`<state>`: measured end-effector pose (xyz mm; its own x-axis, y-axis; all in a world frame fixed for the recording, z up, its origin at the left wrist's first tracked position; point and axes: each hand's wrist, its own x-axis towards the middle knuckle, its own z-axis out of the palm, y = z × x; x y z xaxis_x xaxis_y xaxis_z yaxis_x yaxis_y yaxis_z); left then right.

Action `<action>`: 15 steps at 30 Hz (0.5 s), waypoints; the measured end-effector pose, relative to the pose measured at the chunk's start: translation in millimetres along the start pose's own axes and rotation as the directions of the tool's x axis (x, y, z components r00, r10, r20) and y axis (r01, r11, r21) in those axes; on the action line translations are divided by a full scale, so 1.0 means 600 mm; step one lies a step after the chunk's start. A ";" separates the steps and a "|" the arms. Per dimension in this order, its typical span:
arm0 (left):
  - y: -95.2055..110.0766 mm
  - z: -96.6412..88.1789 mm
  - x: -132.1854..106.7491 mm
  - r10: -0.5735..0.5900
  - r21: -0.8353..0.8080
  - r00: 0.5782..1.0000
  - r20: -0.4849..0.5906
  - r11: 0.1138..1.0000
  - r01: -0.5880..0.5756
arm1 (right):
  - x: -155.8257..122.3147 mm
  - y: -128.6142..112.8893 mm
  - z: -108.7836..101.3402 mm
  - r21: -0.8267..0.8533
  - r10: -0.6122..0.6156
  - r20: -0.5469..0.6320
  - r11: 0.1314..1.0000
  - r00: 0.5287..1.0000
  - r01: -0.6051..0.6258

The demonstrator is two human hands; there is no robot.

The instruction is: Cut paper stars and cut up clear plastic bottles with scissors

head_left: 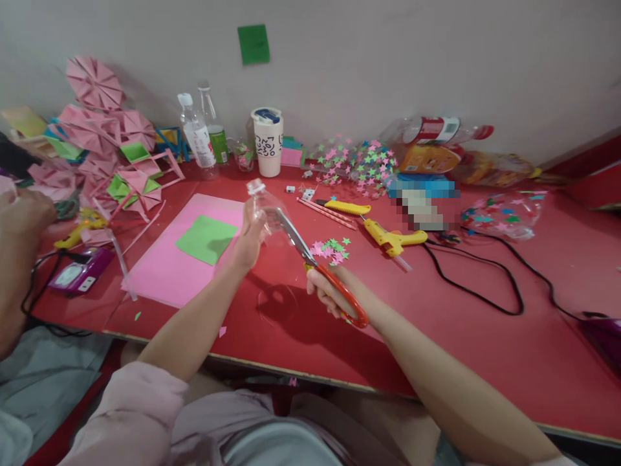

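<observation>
My left hand (pixel 250 238) is closed around a clear plastic bottle top (pixel 272 217), held tilted above the red table with its neck toward the wall. In my right hand (pixel 326 292) are scissors (pixel 342 288) with red-orange handles. Their blades reach up and left to the cut plastic; whether the edge lies between them I cannot tell. Small pink and green paper stars (pixel 334 250) lie in a pile just beyond my right hand. Left of my left hand, a green paper square (pixel 206 239) rests on pink sheets (pixel 165 272).
A yellow glue gun (pixel 391 238) with a looping black cord and a yellow cutter (pixel 347 208) lie at right. A white tumbler (pixel 268 144) and bottles (pixel 196 139) stand along the wall. Pink folded-paper pieces (pixel 97 123) pile up at left, near another person's hand (pixel 26 210).
</observation>
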<state>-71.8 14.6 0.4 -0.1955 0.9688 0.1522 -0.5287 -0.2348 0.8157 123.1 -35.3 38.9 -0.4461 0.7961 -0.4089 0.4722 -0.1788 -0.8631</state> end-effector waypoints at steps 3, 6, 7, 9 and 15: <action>0.015 -0.009 0.012 0.048 -0.071 0.998 -0.039 0.996 -0.051 | -0.001 0.001 -0.006 -0.021 -0.026 -0.043 0.999 0.999 0.025; 0.027 -0.014 0.016 -0.011 -0.133 0.999 -0.046 0.991 0.005 | -0.006 -0.001 -0.019 -0.090 -0.091 -0.087 0.992 0.992 0.084; 0.029 -0.014 0.016 -0.033 -0.148 0.999 -0.043 0.989 0.026 | -0.008 -0.001 -0.023 -0.129 -0.109 -0.078 0.987 0.991 0.099; 0.033 -0.013 0.014 -0.052 -0.171 0.998 -0.038 0.984 0.045 | -0.009 -0.001 -0.030 -0.210 -0.116 -0.025 0.972 0.993 0.108; 0.042 -0.006 0.010 -0.026 -0.185 0.995 -0.096 0.983 0.008 | -0.006 0.001 -0.029 -0.407 -0.075 -0.023 0.912 0.997 0.059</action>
<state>-89.0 14.1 19.8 -0.2597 0.9627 0.0764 -0.6738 -0.2374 0.6997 137.9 -28.1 45.1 -0.4624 0.8204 -0.3363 0.7134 0.1190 -0.6906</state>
